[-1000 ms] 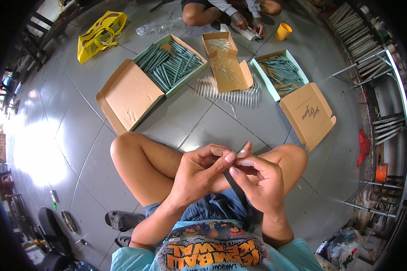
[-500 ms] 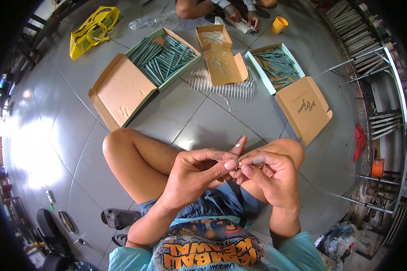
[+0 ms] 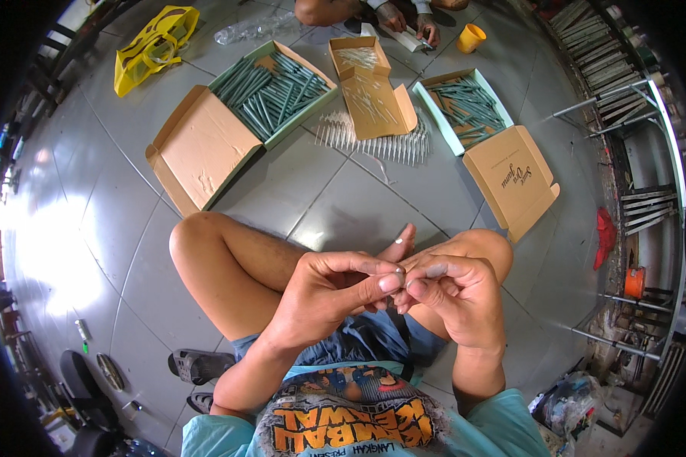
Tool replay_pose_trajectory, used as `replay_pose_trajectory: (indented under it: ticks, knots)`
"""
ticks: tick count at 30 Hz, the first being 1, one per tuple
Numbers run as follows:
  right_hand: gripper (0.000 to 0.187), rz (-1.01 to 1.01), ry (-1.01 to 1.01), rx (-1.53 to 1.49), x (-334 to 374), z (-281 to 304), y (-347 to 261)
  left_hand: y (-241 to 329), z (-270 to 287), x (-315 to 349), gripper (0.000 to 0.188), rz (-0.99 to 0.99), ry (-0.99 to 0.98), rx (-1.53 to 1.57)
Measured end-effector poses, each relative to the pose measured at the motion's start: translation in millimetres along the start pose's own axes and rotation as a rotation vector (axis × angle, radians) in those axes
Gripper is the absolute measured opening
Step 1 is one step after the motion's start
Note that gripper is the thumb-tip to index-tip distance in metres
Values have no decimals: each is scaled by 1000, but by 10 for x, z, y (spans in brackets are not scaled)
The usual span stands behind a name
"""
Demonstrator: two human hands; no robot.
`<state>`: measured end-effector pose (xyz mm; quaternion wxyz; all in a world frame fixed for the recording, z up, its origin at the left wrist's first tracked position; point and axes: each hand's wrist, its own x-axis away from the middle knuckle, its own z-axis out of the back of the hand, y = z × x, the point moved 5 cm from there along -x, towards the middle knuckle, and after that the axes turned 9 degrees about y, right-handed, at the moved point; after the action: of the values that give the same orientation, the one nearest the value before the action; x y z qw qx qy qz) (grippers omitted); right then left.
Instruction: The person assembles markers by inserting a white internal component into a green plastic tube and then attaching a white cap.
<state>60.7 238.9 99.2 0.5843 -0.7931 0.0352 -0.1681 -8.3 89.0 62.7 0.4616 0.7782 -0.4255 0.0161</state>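
My left hand (image 3: 322, 293) and my right hand (image 3: 462, 298) meet in front of my lap, fingertips nearly touching. Both are closed in a pinch, thumb against forefinger. A tiny shiny piece shows at the left fingertips, too small to name; whatever the right fingers grip is hidden. Grey smudges mark the right forefinger. Beyond my crossed legs, clear pointed pieces (image 3: 385, 146) lie in a row on the floor. Just behind them is an open brown cardboard box (image 3: 370, 122) with more thin clear pieces. Dark green pen-like tubes (image 3: 274, 103) fill an open box (image 3: 309, 116) to its left.
Another open box (image 3: 443, 129) at the right holds similar green tubes (image 3: 469, 110). Across from me a co-worker's hands (image 3: 411, 27) handle a white piece. A yellow cup (image 3: 471, 38), yellow bag (image 3: 154, 49) and clear plastic (image 3: 255, 30) lie farther off. Metal racks (image 3: 625, 99) line the right.
The view has shifted slightly. My left thumb has moved a little down, and a tiny shiny piece shows more clearly at those fingertips. Both hands stay in nearly the same place.
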Motion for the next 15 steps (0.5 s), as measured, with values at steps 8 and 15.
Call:
replay_pose_trajectory:
  ticks: [8, 15]
  knots:
    - [16, 6, -24, -41, -5, -31, 1, 19, 5, 6, 14, -20, -11, -5]
    - [15, 8, -39, -45, -9, -41, -9, 28, -11, 12, 18, 35, -21, 10]
